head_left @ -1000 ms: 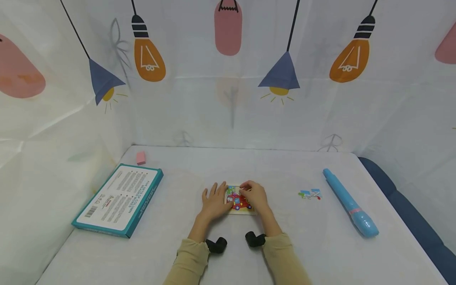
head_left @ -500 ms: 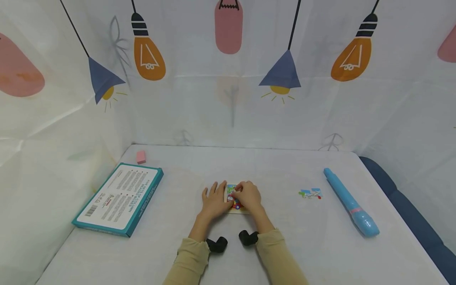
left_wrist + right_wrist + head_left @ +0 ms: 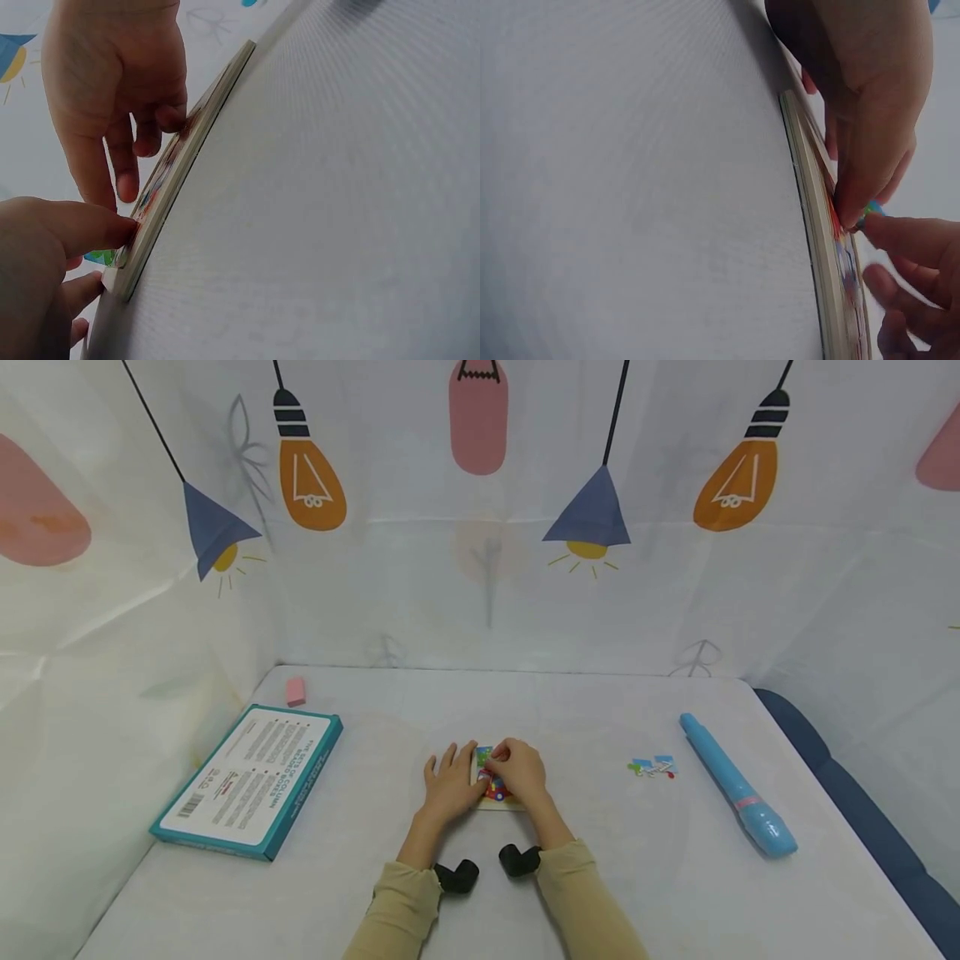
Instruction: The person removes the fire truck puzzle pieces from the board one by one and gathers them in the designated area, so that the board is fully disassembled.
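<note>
A small jigsaw puzzle in a thin wooden tray [image 3: 501, 806], its picture showing a red vehicle, lies flat before me at mid-table. My left hand [image 3: 448, 789] rests at its left edge with fingers spread. In the left wrist view, the left thumb [image 3: 112, 230] presses on the picture near the tray's corner. Over the tray's upper middle, my right hand [image 3: 522, 774] has its thumb and forefinger together, pinching what looks like a puzzle piece, mostly hidden. In the right wrist view, the right hand's fingertips [image 3: 877, 227] come right down to the picture beside the left thumb.
Several loose puzzle pieces [image 3: 652, 767] lie right of the tray. Beyond them is a long blue wand-shaped object [image 3: 738, 787]. A teal and white box [image 3: 247, 783] lies at the left, with a pink block [image 3: 296, 692] behind it. A dark blue seat [image 3: 862, 802] stands past the right edge.
The right hand has moved left across the tray, its fingertips now close to the left thumb, covering more of the picture. The left hand stays in place.
</note>
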{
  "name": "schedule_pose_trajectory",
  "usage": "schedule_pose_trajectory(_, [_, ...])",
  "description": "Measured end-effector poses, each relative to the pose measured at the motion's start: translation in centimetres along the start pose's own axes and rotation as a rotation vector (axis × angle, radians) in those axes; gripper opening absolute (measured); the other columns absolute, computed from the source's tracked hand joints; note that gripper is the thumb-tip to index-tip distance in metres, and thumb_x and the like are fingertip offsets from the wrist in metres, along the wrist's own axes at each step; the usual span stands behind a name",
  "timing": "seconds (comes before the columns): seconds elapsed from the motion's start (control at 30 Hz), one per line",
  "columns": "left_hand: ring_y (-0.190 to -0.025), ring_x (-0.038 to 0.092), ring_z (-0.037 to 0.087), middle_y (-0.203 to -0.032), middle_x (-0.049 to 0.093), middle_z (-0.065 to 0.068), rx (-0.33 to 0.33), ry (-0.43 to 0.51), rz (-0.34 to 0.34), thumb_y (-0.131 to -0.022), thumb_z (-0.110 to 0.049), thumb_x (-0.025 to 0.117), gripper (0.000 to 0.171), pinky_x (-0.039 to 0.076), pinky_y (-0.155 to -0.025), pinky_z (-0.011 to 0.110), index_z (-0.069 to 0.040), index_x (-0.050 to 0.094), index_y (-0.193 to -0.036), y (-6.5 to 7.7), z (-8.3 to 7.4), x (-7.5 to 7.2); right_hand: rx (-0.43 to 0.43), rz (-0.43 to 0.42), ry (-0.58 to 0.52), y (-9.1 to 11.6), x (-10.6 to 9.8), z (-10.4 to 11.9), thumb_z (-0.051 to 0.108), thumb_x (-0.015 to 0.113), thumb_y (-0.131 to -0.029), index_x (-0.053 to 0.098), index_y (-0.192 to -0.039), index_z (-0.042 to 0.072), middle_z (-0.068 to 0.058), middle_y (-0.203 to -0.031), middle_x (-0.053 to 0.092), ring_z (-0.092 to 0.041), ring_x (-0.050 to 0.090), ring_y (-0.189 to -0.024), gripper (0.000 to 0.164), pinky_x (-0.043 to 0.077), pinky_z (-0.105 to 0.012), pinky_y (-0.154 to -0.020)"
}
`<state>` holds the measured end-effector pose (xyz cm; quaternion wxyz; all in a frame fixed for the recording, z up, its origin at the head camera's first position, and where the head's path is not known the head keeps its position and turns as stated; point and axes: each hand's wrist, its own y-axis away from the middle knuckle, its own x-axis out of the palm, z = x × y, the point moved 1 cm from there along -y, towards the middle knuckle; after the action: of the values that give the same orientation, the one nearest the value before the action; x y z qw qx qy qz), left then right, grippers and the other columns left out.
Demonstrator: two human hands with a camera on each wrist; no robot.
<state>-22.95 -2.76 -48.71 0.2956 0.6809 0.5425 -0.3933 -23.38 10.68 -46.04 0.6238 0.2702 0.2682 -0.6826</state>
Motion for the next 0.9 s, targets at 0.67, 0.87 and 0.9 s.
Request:
schedule_pose_trajectory(0.67, [-0.134, 0.028, 0.031, -0.139, 0.046, 0.011, -0.010, 0.005, -0.007, -0.082, -0.032, 0.061, 0.067, 0.010, -0.105, 0.057, -0.008, 0.038, -0.140, 0.0, 0.1, 0.3, 0.196, -0.123, -0.378, -0.3, -4.2, -3.4, 0.008, 0.064, -0.083, 0.060, -0.108, 0.002, -0.017, -0.090, 0.067, -0.024, 0.066, -0.077, 0.026, 0.050, -0.026, -0.062])
schedule_pose_trajectory(0.87, [-0.135, 0.027, 0.032, -0.139, 0.045, 0.012, -0.005, 0.016, -0.006, -0.082, -0.032, 0.062, 0.067, 0.009, -0.105, 0.058, -0.008, 0.038, -0.140, 0.1, 0.1, 0.2, 0.224, -0.152, -0.383, -0.1, -5.9, -5.3, 0.007, 0.063, -0.083, 0.059, -0.109, 0.001, -0.019, -0.091, 0.067, -0.022, 0.066, -0.075, 0.027, 0.049, -0.023, -0.061])
schedule_pose_trajectory(0.9, [-0.135, 0.027, 0.032, -0.139, 0.045, 0.012, -0.005, 0.017, -0.007, -0.082, -0.032, 0.062, 0.067, 0.009, -0.105, 0.058, -0.008, 0.038, -0.140, 0.1, 0.1, 0.2, 0.231, -0.155, -0.381, -0.1, -6.1, -5.7, 0.007, 0.063, -0.083, 0.059, -0.109, 0.001, -0.019, -0.092, 0.067, -0.021, 0.066, -0.075, 0.027, 0.049, -0.023, -0.060])
